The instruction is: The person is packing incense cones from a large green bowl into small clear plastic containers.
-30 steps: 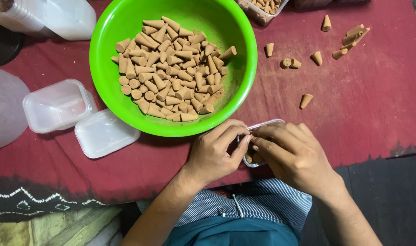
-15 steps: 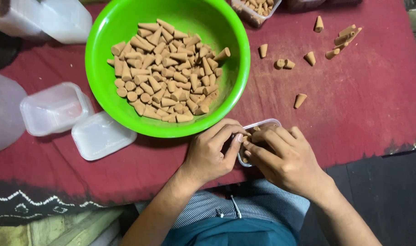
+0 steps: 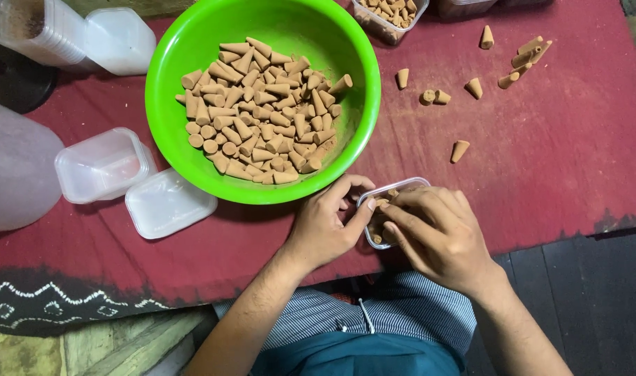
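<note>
Your left hand steadies the small clear box at the table's near edge; your right hand covers it, fingers pressing brown cones inside. Just behind sits the green bowl of cones; two clear empty tubs lie left.

A red-clothed table carried a green bowl of brown cones, loose cones, clear plastic tubs and a lid.
</note>
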